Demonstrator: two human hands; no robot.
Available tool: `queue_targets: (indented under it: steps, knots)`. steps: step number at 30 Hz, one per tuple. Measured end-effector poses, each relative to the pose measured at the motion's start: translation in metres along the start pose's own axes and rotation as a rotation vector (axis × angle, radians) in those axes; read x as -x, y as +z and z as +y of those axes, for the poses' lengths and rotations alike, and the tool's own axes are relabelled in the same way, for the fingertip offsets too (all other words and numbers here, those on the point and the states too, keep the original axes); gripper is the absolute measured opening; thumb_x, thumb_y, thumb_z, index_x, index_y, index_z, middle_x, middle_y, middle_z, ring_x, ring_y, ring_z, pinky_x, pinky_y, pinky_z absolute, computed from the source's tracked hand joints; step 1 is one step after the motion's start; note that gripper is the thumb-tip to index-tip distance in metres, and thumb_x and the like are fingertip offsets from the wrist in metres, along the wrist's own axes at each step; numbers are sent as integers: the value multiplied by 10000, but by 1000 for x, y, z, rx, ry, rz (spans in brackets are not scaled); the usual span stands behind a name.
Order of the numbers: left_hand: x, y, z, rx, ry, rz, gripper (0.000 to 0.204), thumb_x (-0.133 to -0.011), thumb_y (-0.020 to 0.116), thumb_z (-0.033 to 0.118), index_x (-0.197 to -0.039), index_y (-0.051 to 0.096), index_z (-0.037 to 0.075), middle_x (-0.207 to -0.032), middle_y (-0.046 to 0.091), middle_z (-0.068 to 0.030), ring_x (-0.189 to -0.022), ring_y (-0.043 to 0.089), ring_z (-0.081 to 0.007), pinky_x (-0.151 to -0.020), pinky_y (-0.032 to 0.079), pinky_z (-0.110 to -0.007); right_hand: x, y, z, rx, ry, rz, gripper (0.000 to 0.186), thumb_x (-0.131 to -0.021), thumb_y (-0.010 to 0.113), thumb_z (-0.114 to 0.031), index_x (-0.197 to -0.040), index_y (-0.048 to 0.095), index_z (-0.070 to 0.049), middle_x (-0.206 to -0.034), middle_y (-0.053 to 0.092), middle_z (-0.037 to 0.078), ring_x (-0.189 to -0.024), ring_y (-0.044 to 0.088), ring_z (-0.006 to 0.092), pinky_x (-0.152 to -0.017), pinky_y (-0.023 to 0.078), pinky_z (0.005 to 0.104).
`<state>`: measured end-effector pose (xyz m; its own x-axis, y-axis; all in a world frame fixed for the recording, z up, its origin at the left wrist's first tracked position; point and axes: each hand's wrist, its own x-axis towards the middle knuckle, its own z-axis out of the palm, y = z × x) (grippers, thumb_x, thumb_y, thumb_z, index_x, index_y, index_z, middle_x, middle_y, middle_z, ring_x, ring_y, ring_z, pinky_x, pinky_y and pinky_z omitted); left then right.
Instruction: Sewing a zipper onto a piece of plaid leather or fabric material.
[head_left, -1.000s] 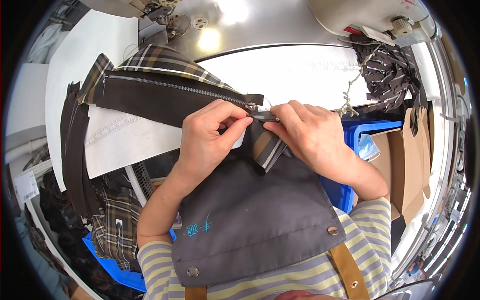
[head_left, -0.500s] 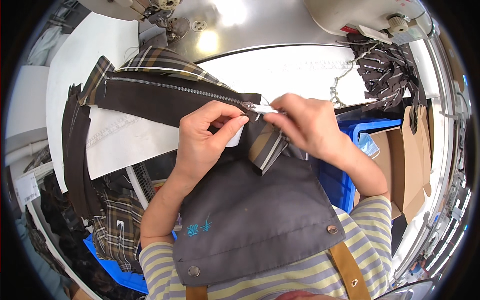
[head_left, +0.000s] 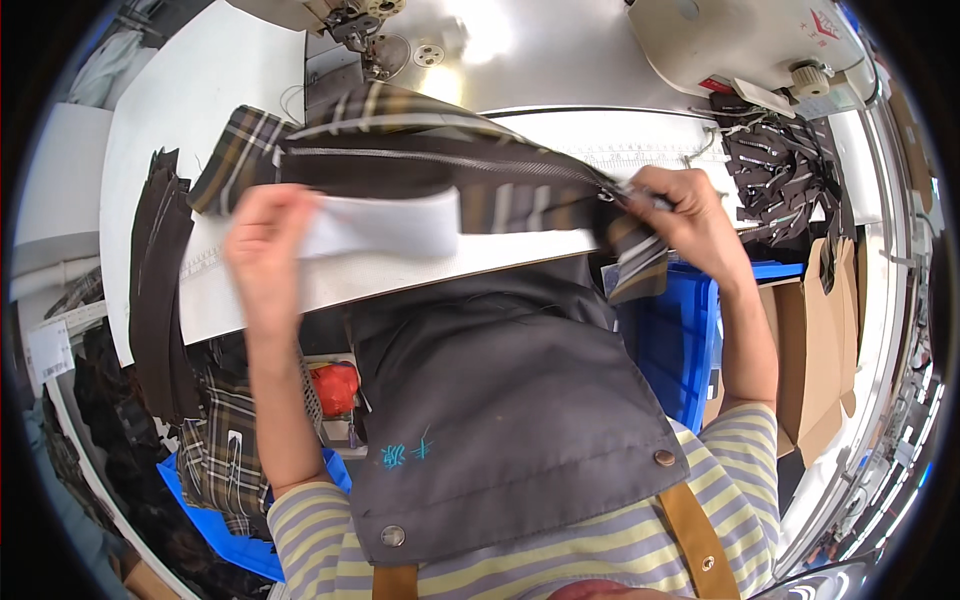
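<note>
Plaid cloth point(head_left: 510, 207) with zip point(head_left: 440, 158), stretched above white table point(head_left: 225, 295): right hand point(head_left: 695, 212) pinching its end, left hand point(head_left: 266, 225) at white piece point(head_left: 390, 226), grip too blurred to tell; uneven pulling could skew zip

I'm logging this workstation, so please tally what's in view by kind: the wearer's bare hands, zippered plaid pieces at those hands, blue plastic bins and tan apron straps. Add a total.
Bare hands: 2
Zippered plaid piece: 1
Blue plastic bins: 2
Tan apron straps: 2
Total: 7
</note>
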<state>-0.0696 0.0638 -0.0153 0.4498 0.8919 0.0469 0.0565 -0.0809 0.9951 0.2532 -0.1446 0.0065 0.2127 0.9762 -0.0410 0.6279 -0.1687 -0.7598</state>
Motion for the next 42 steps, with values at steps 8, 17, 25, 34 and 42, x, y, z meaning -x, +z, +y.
queue_targets:
  steps: [8, 17, 25, 34, 42]
  knots:
    - [-8, -31, -6, -197, 9, 50, 61, -882, 651, 62, -919, 633, 18, -782, 581, 53, -726, 500, -7, -667, 376, -150, 5, -25, 24, 14, 225, 63, 164, -828, 696, -106, -785, 589, 11, -625, 473, -35, -614, 389, 41, -548, 329, 228]
    - [10, 47, 49, -758, 624, 38, 334, -859, 644, 95, -1183, 610, 21, -1259, 552, -123, -990, 617, -216, -666, 524, -290, -24, 12, -32, 527, -98, 237, 573, -760, 754, -265, -1214, 555, 22, -1258, 549, 181, -1168, 518, 339, -980, 408, 390]
    - [-9, 41, 43, -901, 522, -543, 188, -833, 659, 226, -887, 629, 48, -799, 632, -105, -642, 610, -305, -573, 473, -371, -38, 62, -16, 356, -400, 281, 180, -787, 708, -89, -879, 565, -27, -822, 618, 114, -718, 609, 287, -637, 478, 367]
    - [-28, -66, 68, -748, 45, -405, 158, -841, 649, 116, -823, 668, -40, -677, 615, -87, -586, 528, -95, -551, 403, -250, -54, 1, -17, 471, -63, 274, 200, -824, 693, -183, -868, 581, -24, -677, 633, 113, -611, 650, 252, -537, 510, 348]
    - [-19, -96, 45, -1037, 525, -384, 259, -782, 721, 171, -953, 687, -20, -865, 663, -79, -857, 598, -199, -773, 440, -310, -54, 5, 33, 610, -501, 260, 303, -766, 740, -237, -919, 594, -19, -710, 594, 116, -616, 577, 279, -570, 449, 356]
